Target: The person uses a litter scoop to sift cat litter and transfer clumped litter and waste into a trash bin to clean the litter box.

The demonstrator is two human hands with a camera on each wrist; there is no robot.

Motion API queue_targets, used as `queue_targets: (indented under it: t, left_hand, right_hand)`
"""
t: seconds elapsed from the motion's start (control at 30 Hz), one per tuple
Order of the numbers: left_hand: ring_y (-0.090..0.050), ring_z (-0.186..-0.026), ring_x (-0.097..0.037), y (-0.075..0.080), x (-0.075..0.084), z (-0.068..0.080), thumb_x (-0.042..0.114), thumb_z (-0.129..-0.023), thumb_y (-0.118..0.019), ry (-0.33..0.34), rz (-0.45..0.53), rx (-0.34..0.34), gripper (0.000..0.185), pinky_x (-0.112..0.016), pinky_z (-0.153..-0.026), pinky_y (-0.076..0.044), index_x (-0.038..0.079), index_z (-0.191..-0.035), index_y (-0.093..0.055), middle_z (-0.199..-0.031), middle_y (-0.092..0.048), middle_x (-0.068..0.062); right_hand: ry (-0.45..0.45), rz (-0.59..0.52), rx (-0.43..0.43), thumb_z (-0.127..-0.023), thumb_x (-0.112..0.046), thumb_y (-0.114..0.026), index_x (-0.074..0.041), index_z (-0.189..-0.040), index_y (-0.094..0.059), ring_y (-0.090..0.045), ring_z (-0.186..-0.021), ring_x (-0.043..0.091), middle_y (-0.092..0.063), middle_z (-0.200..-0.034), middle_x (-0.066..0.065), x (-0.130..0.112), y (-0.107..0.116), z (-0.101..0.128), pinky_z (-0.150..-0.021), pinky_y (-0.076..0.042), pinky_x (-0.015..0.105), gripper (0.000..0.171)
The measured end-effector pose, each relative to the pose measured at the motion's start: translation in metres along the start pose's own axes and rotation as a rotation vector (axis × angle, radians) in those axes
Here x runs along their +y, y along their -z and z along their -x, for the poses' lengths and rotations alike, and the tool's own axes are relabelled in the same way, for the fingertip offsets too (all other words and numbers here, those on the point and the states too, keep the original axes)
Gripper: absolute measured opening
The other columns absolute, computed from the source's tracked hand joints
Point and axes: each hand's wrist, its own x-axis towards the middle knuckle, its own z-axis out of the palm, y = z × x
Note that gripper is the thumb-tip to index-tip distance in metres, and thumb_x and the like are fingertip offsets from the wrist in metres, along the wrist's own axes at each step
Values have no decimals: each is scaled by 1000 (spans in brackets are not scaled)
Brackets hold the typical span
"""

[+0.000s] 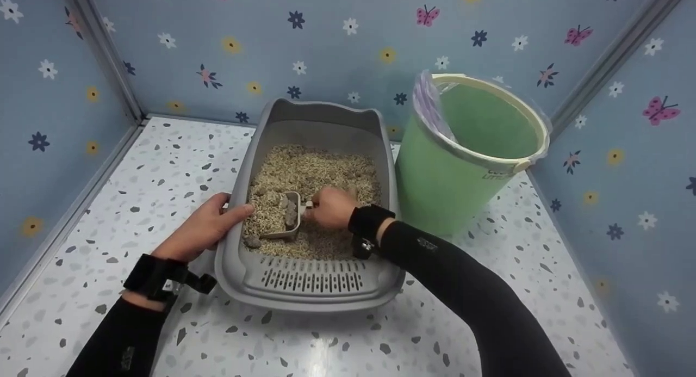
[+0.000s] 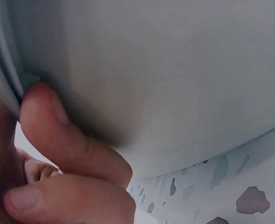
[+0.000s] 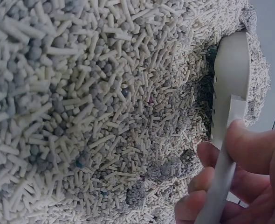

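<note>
A grey litter box (image 1: pixel 310 282) full of beige pellet litter (image 1: pixel 321 173) sits on the speckled floor. My left hand (image 1: pixel 204 227) grips its left rim, thumb over the edge; in the left wrist view its fingers (image 2: pixel 77 149) curl against the box's outer wall (image 2: pixel 175 70). My right hand (image 1: pixel 331 207) holds the handle of a grey scoop (image 1: pixel 285 219) lying in the litter with grey clumps in it. The right wrist view shows the scoop (image 3: pixel 230 88) edge-on, with my thumb (image 3: pixel 254 149) on its handle, above the litter (image 3: pixel 105 102).
A green bin (image 1: pixel 462 159) with a clear liner and cream rim stands just right of the litter box. Blue flowered walls close in at the back and on both sides. Speckled white floor (image 1: pixel 163 170) lies open to the left and in front.
</note>
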Motion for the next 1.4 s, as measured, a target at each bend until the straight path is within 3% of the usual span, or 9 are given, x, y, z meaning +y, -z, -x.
queue_targets:
  t: [0.1,0.37,0.57,0.8,0.93,1.0,1.1,1.23,1.4]
  left_hand:
    - [-76,-79,-24,1,0,1,51,-111,-68,0,-6,6,76,-39,-64,-67,-7,-152,-39,-109,-68,-22]
    - [-77,-84,-30,0,2,1,50,-111,-68,-4,-11,4,79,-44,-69,-69,-7,-155,-38,-116,-68,-27]
    - [-75,-80,-26,0,2,1,48,-112,-67,-4,-11,3,75,-40,-65,-67,-7,-155,-38,-111,-68,-24]
    - [-73,-80,-24,1,1,2,50,-112,-66,2,-29,2,78,-38,-65,-66,-7,-156,-37,-111,-66,-20]
    - [-72,-79,-25,1,4,2,50,-112,-66,5,-25,7,75,-38,-64,-66,-6,-155,-39,-110,-64,-20]
    - [-73,-79,-26,1,4,2,50,-112,-66,10,-16,6,75,-39,-64,-66,-5,-154,-39,-111,-64,-21]
    - [-74,-79,-26,0,4,1,53,-111,-67,12,-8,2,77,-37,-62,-65,-5,-154,-40,-111,-68,-24]
    - [-77,-82,-29,-1,3,1,53,-110,-68,10,3,0,79,-39,-63,-66,-5,-155,-39,-115,-71,-29]
    - [-77,-82,-27,-1,3,1,53,-110,-68,9,-10,8,80,-40,-63,-67,-6,-156,-38,-116,-71,-29]
  right_hand:
    - [11,-7,9,-109,-46,-72,-16,-96,-75,-71,-111,28,-79,-101,3,0,0,0,-129,-20,64,33]
    - [5,39,-18,-107,-46,-75,-16,-86,-71,-72,-107,26,-74,-89,-1,-2,3,3,-132,-16,69,37]
    - [43,116,-48,-108,-46,-73,-11,-99,-80,-72,-118,31,-81,-110,5,-5,9,7,-131,-21,68,37]
    - [51,24,-87,-110,-41,-72,-10,-90,-73,-73,-113,33,-79,-108,12,-3,7,8,-130,-20,74,37]
    - [51,-26,-60,-109,-38,-75,-12,-93,-80,-73,-112,29,-82,-109,6,-1,7,7,-128,-24,71,31]
    - [52,-37,-68,-108,-39,-75,-13,-88,-77,-71,-99,25,-78,-93,3,1,8,6,-122,-33,64,33]
    - [64,-99,-79,-109,-36,-74,-18,-78,-67,-57,-73,17,-60,-71,-4,4,11,4,-94,-47,42,37]
    - [117,-187,-75,-111,-29,-73,-20,-70,-53,-33,-56,11,-37,-61,-7,8,15,1,-60,-30,27,46]
    - [156,-194,-75,-111,-29,-73,-21,-69,-50,-31,-55,9,-35,-60,-8,10,17,0,-57,-27,25,49]
